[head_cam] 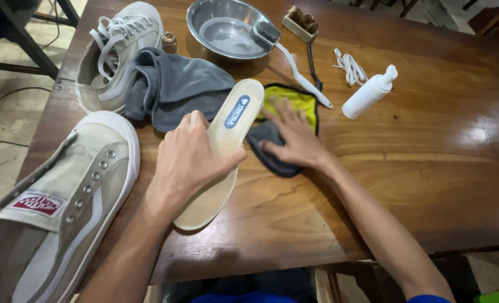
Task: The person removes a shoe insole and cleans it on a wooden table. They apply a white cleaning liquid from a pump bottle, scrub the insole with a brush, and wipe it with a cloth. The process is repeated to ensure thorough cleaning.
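Note:
My left hand [190, 157] grips a cream shoe insole [227, 126] that lies lengthwise on the wooden table [429, 157], thumb over its middle. My right hand [291, 134] rests flat with spread fingers on a yellow and dark grey cloth [305, 101] just right of the insole. A beige sneaker without laces [64, 207] lies at the near left. A second, laced sneaker [117, 53] stands at the far left.
A grey towel [176, 87] is bunched behind the insole. A metal bowl [224, 28] holds a white-handled brush [294, 64]. A wooden brush [301, 23], loose white laces [350, 67], a white pump bottle [370, 92] and a small jar [170, 40] lie farther back.

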